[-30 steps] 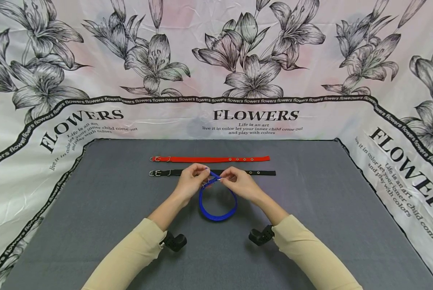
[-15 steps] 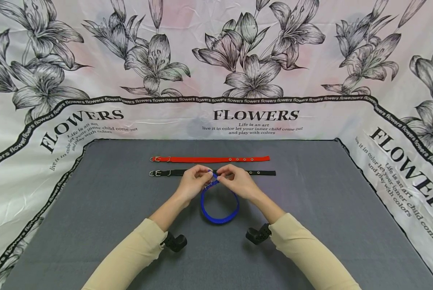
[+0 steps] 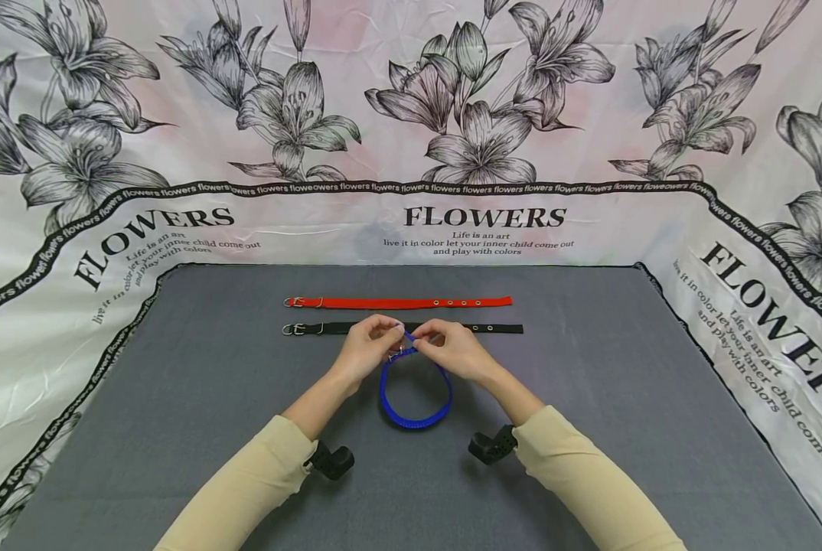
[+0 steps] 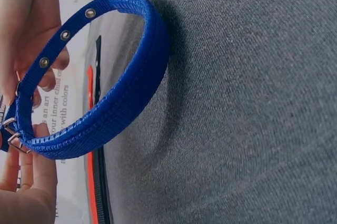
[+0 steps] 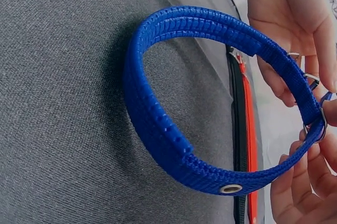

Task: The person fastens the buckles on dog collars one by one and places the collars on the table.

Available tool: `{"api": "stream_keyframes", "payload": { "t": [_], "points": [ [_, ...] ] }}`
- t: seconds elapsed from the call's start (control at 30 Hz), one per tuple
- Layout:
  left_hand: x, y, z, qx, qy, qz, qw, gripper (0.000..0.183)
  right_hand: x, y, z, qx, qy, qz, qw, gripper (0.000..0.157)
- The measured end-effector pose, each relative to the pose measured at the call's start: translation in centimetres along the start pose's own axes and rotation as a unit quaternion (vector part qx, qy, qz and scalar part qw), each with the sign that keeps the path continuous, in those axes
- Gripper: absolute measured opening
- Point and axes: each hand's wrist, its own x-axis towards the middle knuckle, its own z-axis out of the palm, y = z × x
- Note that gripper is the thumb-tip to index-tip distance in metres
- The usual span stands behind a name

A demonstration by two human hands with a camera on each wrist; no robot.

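Note:
A blue dog collar (image 3: 416, 423) is bent into a loop, its two ends brought together at the hands. My left hand (image 3: 366, 348) pinches the collar near its metal buckle, and my right hand (image 3: 452, 350) pinches the strap just to the right. In the left wrist view, metal eyelets show along the strap of the blue collar (image 4: 150, 60), and the strap passes through the metal hardware. The right wrist view shows a metal ring (image 5: 322, 125) around the strap between the hands. Fingertips partly hide the strap's tip.
A red collar (image 3: 376, 303) lies straight at the back of the grey cloth (image 3: 211, 428). In front of it a black collar (image 3: 500, 329) lies parallel, partly covered by the hands. A flower-printed cloth (image 3: 487, 203) stands behind.
Both hands have shifted only slightly; the right came a little closer to the left, then eased back. The blue loop hangs a touch nearer the body. The red and black collars stay put.

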Motion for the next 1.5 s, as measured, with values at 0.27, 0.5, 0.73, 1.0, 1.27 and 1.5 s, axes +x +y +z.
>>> {"api": "stream_keyframes", "payload": {
  "t": [0.27,0.5,0.73,1.0,1.27,1.5],
  "points": [
    [-0.1,-0.6,-0.4,0.03,-0.067,-0.034,0.9967,0.03,0.0,0.5,0.1,0.014,0.021,0.006,1.0,0.019],
    [-0.3,-0.8,-0.4,0.021,-0.077,-0.017,0.9967,0.029,0.0,0.4,0.2,0.034,0.027,0.003,0.999,0.023],
    [-0.3,-0.9,-0.4,0.044,-0.057,-0.018,0.9972,0.028,-0.1,0.3,0.4,0.049,0.022,0.002,0.999,0.025],
    [-0.5,-0.9,-0.3,0.064,-0.06,-0.011,0.996,0.024,-0.2,0.2,0.7,0.054,0.038,-0.008,0.998,0.024],
    [-0.5,-1.2,-0.6,0.05,-0.046,-0.006,0.9977,0.025,-0.4,0.1,0.9,0.041,0.041,-0.013,0.998,0.02],
    [-0.5,-1.2,-0.7,0.037,-0.035,0.001,0.9987,0.022,-0.5,-0.1,0.6,0.029,0.007,-0.002,1.0,0.014]
  ]
}}
